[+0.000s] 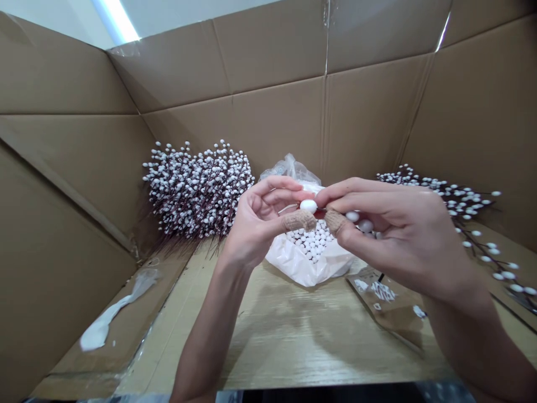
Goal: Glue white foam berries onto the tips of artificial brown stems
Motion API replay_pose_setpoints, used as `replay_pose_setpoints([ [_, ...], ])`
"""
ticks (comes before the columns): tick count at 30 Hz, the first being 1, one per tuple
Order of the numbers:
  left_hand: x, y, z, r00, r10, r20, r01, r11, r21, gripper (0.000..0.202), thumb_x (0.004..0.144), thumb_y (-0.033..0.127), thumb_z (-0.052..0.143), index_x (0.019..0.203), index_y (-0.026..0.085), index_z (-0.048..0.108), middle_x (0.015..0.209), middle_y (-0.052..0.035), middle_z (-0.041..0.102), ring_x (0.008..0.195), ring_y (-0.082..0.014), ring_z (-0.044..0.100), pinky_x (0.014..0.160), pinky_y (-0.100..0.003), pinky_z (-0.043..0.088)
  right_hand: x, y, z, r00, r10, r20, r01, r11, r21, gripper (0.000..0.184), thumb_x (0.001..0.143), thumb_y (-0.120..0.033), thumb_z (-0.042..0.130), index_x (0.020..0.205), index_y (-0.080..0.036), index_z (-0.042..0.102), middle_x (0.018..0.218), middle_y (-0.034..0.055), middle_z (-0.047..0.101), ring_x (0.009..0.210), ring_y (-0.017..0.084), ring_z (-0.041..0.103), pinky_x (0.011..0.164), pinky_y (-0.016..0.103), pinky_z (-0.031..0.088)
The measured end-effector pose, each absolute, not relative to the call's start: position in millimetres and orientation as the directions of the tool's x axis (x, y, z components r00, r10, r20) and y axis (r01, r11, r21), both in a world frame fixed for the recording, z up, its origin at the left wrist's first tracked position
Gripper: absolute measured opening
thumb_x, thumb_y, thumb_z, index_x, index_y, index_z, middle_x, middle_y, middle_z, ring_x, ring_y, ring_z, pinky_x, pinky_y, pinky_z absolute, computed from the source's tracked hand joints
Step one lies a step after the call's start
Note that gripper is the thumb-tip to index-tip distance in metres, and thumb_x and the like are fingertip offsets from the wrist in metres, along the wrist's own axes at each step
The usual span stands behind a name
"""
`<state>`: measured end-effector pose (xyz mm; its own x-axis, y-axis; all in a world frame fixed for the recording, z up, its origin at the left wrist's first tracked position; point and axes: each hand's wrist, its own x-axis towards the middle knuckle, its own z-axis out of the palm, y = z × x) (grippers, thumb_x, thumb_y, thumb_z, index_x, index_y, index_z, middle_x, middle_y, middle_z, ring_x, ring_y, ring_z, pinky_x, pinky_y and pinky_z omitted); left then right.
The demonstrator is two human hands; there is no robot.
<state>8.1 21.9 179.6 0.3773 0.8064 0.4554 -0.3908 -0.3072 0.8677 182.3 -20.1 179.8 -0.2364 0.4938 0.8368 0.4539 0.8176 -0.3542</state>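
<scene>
Between the taped thumbs [298,221], the left hand [255,224] and right hand [398,235] pinch a white bead [308,206], fingers curled nearly shut on it. Just below sits an open plastic bag [310,266] of beads, with beaded branches [197,190] on either side, inside a cardboard box [272,50].

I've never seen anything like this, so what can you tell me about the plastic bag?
The plastic bag is thin, whitish and crinkled, with its top gathered into a loose peak. Its open middle shows heaped small white balls. It sits on a pale wood-grain board, partly hidden behind the left hand and right hand.
</scene>
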Motion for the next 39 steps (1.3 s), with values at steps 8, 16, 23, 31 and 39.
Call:
replay_pose_setpoints([
  [8,6,22,180,0.359,0.807,0.47,-0.329,-0.362,0.872,0.032,0.058,0.016,0.084,0.083,0.017,0.064,0.077,-0.0003,0.074,0.076,-0.0167,0.072,0.078,-0.027,0.058,183,-18,180,-0.27,0.506,0.819,0.441,0.821,-0.362,0.02,0.07,0.0,0.06,0.063,-0.018,0.065,0.091,-0.0016,0.071,0.07,0.008,0.062,0.054,0.018,0.044],
  [16,5,20,182,0.355,0.794,0.493,-0.315,-0.395,0.863,0.029,0.06,0.013,0.082,0.083,0.017,0.065,0.078,-0.0005,0.074,0.076,-0.0154,0.071,0.074,-0.024,0.059,183,-18,180,-0.283,0.54,0.793,0.419,0.813,-0.404,0.021,0.073,-0.002,0.058,0.064,-0.019,0.067,0.092,-0.0014,0.071,0.065,0.009,0.06,0.052,0.021,0.046],
  [23,7,19,183,0.314,0.8,0.512,-0.363,-0.397,0.843,0.031,0.062,0.018,0.082,0.086,0.018,0.063,0.081,0.0003,0.074,0.075,-0.0155,0.071,0.066,-0.022,0.059,186,-11,179,-0.277,0.609,0.743,0.222,0.793,-0.567,0.011,0.08,-0.015,0.062,0.074,-0.021,0.07,0.097,0.0032,0.069,0.085,0.018,0.065,0.061,0.027,0.054],
  [31,14,8,181,0.19,0.791,0.581,-0.367,-0.491,0.79,0.034,0.062,0.021,0.082,0.088,0.021,0.06,0.086,-0.0015,0.074,0.086,-0.0193,0.071,0.077,-0.029,0.059,184,-25,180,-0.194,0.634,0.748,0.27,0.768,-0.581,0.01,0.082,-0.016,0.062,0.083,-0.023,0.069,0.1,0.0044,0.066,0.081,0.017,0.064,0.052,0.024,0.05],
  [39,12,-7,185,0.167,0.773,0.613,-0.393,-0.518,0.76,0.036,0.064,0.025,0.081,0.092,0.022,0.058,0.091,-0.0016,0.073,0.086,-0.0186,0.069,0.075,-0.028,0.059,174,-43,184,-0.142,0.65,0.746,0.212,0.756,-0.619,0.007,0.085,-0.017,0.058,0.084,-0.021,0.063,0.091,0.0029,0.066,0.081,0.015,0.063,0.065,0.024,0.053],
])
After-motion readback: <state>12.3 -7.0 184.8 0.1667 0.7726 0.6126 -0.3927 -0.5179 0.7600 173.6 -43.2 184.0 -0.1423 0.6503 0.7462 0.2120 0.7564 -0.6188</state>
